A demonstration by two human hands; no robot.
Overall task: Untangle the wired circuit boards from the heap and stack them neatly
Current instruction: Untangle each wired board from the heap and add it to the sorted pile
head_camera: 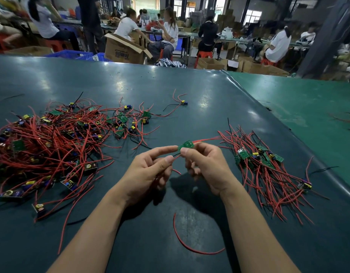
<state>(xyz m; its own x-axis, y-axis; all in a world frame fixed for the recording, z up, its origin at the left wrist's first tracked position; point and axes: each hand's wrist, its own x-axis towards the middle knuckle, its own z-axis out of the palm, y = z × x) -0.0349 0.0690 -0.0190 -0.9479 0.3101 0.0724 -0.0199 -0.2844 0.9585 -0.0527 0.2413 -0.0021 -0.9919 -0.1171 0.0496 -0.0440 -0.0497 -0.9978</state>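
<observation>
The head view looks down on a dark teal, matte-surfaced desk (pixel 190 91). Both hands are raised just above it near the middle. The right hand (pixel 205 166) pinches a small green circuit board (pixel 186 145) between thumb and forefinger, its other fingers curled underneath. The left hand (pixel 150 170) pinches a thin red wire (pixel 177 157) that runs from that board, thumb and forefinger closed on it, with the forefinger tip reaching up to the board's left edge. More red wires of the held board trail off to the right, toward the sorted pile.

On the left of the desk lies the large tangled heap of red-wired green boards (pixel 52 142), with yellow and blue components showing among the wires; several boards at its near edge lie partly free of the tangle. On the right lies the smaller, tidier pile of boards (pixel 262 156), their green ends gathered together and their red wires fanning out toward the near edge. A single loose board with red and black wires (pixel 183 103) sits apart, farther back. A lone curved red wire (pixel 190 247) lies on the desk between the forearms.

Beyond the desk, seated people (pixel 170 32) work at other benches among open cardboard boxes (pixel 125 49).
</observation>
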